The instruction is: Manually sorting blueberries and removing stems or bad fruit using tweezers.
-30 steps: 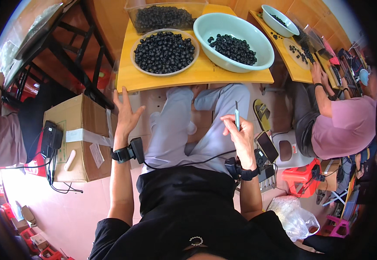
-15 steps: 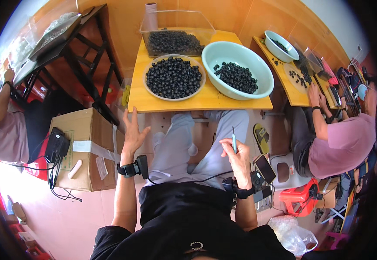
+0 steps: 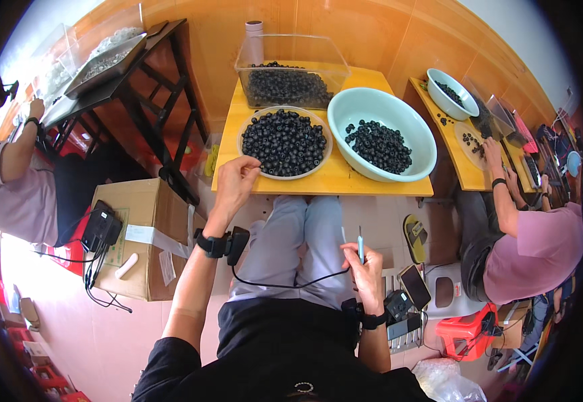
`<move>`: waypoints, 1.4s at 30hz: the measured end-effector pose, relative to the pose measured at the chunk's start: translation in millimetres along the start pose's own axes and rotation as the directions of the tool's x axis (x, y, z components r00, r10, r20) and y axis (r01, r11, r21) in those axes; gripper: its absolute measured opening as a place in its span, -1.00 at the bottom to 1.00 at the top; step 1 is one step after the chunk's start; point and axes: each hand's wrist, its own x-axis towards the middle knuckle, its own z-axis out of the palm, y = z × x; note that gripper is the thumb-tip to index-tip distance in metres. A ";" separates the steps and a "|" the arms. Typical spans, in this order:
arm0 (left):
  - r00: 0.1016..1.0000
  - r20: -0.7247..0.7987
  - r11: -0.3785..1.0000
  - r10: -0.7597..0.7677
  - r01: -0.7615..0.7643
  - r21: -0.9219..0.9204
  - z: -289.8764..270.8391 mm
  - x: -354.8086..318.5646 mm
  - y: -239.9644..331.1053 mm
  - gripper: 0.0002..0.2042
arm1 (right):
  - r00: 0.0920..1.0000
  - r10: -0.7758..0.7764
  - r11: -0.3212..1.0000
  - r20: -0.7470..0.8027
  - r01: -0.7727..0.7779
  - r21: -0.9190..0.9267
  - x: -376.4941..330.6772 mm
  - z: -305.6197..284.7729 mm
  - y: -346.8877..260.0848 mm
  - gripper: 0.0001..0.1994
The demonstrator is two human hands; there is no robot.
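Note:
My left hand [image 3: 237, 179] is at the near-left rim of a shallow round tray [image 3: 243, 149]. Its fingertips are pinched together beside the small black beads [image 3: 283, 141] heaped in that tray; whatever sits between them is too small to make out. Over my right thigh, my right hand [image 3: 368, 271] grips a slim pen-like tool [image 3: 361, 249] with a light-blue handle and a thin metal tip pointing up. Right of the tray stands a pale-blue basin [image 3: 420, 144] with more black beads in it.
A clear plastic box [image 3: 335, 53] of beads and a pinkish bottle [image 3: 254, 41] stand at the back of the yellow table [image 3: 372, 186]. A cardboard box [image 3: 170, 234] is at my left. Co-workers sit at either side. A phone [image 3: 415, 286] lies right of my right hand.
My left hand, spread open at the table's front edge before, has moved up and right to the tray and closed into a pinch. My right hand still holds the tool, slightly lower in view.

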 end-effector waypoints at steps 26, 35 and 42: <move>0.836 0.487 0.919 0.251 -0.364 0.151 64.5 50.7 -0.3 -0.81 | 0.999 -0.027 1.000 0.023 0.027 0.001 37.5 12.6 15.2 -0.87; 0.872 0.485 0.760 -0.059 0.355 -0.545 49.3 50.1 -8.0 -0.84 | 0.994 0.105 0.990 0.041 -0.101 -0.101 61.4 7.0 1.7 -0.81; 0.752 0.656 0.057 -0.065 0.659 -0.750 28.3 27.2 6.0 -0.80 | 0.989 -0.062 0.987 0.135 0.081 -0.139 98.6 38.9 -63.5 -0.71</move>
